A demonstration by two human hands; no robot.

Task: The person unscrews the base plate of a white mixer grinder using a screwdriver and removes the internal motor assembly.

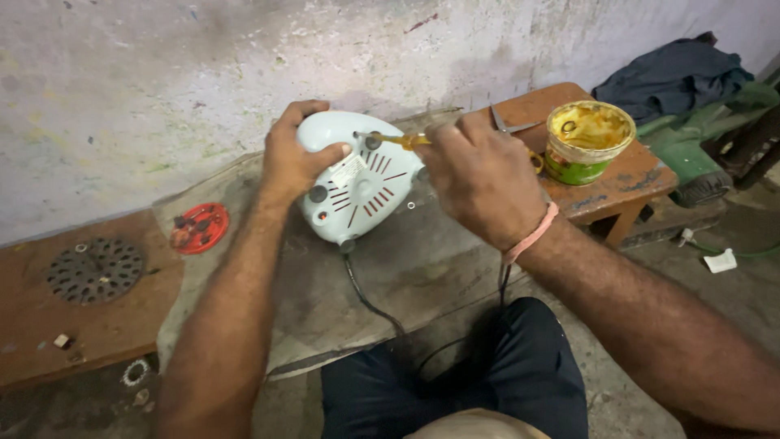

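The left hand [294, 158] grips the top edge of a pale blue appliance base [357, 177] that lies underside up on a grey cloth [422, 268] over a low bench, its black cord [370, 305] trailing toward the person's lap. The right hand [479, 175] is closed around a yellow-handled screwdriver [398, 140], whose tip meets the base near a round foot at its upper rim. A red disc [199, 228] and a perforated metal disc [94, 270] lie to the left, and an open tub [588, 140] of yellow grease stands on a brown stool [634, 175] to the right, with scissors [510, 125] just beside it.
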